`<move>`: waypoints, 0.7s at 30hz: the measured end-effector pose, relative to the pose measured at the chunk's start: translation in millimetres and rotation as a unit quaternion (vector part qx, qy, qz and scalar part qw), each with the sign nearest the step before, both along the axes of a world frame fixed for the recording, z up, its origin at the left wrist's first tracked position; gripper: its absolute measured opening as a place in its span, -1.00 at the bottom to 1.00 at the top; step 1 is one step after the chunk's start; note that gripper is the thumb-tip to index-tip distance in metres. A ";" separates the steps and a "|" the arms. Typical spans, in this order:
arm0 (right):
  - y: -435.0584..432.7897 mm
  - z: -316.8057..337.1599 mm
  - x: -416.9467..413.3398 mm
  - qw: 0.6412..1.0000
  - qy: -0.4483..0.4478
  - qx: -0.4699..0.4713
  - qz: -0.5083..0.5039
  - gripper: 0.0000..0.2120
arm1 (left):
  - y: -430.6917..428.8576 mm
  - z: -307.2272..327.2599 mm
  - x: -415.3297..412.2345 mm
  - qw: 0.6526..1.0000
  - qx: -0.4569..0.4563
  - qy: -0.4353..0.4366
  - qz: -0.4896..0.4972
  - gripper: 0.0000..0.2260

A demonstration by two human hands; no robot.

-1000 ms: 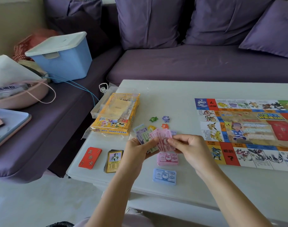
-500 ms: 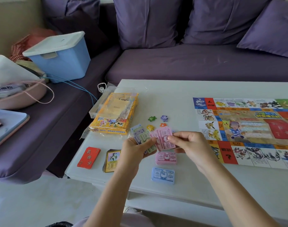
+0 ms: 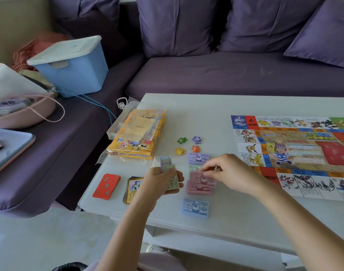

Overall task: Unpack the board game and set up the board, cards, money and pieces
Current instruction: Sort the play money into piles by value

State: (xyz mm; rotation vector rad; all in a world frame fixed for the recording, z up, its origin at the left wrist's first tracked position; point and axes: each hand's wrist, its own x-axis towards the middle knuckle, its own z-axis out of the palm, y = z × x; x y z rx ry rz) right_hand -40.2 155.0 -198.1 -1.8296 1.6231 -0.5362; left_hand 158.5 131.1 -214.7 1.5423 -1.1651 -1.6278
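Table [image 3: 225,106]: L hand [image 3: 159,179] grips bills [image 3: 170,169].

One camera sits on the person's head. It looks forward and down, from above and behind the hands. The left hand [image 3: 161,180], holding a bunch of paper money [image 3: 167,165], and the right hand [image 3: 231,173], pinching a pink note [image 3: 196,178], are close to it, near the middle of the view. Both arms come up from the bottom edge. The white table [image 3: 245,218] lies under the hands. The game board [image 3: 296,151] runs off the edge, right of the right hand. Past the hands, farther away, is the purple sofa [image 3: 235,75]. Far left of the left hand stands a blue bin [image 3: 75,73].
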 end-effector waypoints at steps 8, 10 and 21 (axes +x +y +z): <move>2.5 -13.8 2.8 0.998 0.055 -0.028 0.030 -0.76 | 1.2 -4.2 -2.0 0.999 0.017 -0.019 -0.040 -0.78; 3.5 -16.7 1.1 0.996 0.077 -0.029 0.044 -0.73 | 0.9 -4.7 -2.1 0.999 0.020 -0.015 -0.041 -0.78; 4.8 -27.7 4.4 0.986 0.130 -0.031 0.096 -0.78 | 2.1 -5.5 -2.3 0.998 0.018 -0.026 -0.054 -0.78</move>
